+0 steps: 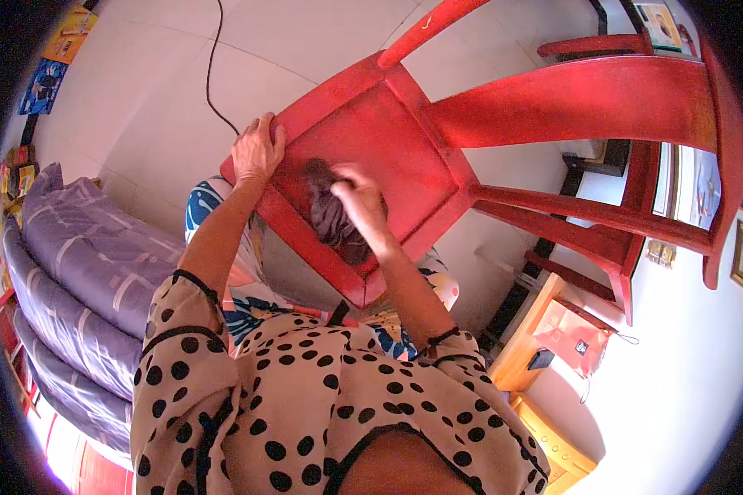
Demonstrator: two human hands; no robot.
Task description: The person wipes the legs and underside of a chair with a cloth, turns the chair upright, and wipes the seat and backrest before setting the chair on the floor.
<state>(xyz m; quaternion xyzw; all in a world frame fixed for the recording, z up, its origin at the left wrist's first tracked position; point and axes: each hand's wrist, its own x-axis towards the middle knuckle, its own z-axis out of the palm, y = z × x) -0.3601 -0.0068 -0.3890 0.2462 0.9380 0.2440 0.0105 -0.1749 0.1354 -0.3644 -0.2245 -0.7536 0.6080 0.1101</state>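
Note:
A red wooden chair (388, 140) stands in front of me, its panelled seat facing up and its backrest to the right. My left hand (258, 148) is wrapped over the seat's left corner, gripping the edge. On the near part of the seat lies a crumpled dark cloth (328, 216). My right hand (360, 198) is closed on the cloth and presses it against the seat. Its fingers are slightly blurred.
A purple patterned sofa (99, 256) is at the left. A black cable (210, 82) runs over the tiled floor. At the right are another red chair (594, 239), a light wooden piece of furniture (524, 338) and a red bag (571, 342).

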